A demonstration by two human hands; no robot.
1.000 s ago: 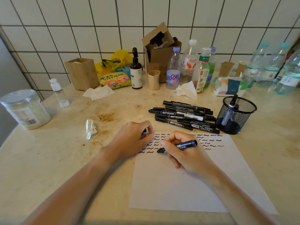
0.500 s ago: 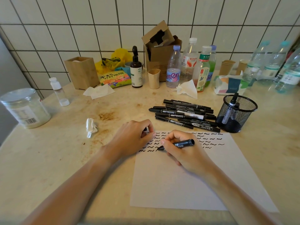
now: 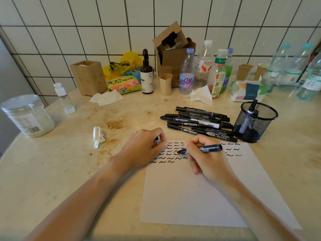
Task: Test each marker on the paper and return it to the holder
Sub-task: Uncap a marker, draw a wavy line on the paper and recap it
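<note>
My right hand (image 3: 206,159) grips a black marker (image 3: 209,148) with its tip close above the white paper (image 3: 196,193), among rows of black squiggles. My left hand (image 3: 144,148) rests on the paper's top left corner, fingers curled round a small dark piece that looks like the marker's cap (image 3: 156,138), mostly hidden. Several black markers (image 3: 199,123) lie in a pile beyond the paper. To the right of the pile stands a black mesh holder (image 3: 254,121) with one marker (image 3: 250,112) in it.
Bottles (image 3: 205,66), a cardboard box (image 3: 172,54), paper cups (image 3: 245,72) and a tissue pack (image 3: 248,91) line the tiled wall. A plastic jar (image 3: 27,115), a small bottle (image 3: 63,98), a wooden box (image 3: 88,77) and crumpled tissues (image 3: 98,136) lie on the left.
My right hand has shifted up and slightly right with the marker, its tip now over a higher row of squiggles. The left hand has stayed on the paper's corner.
</note>
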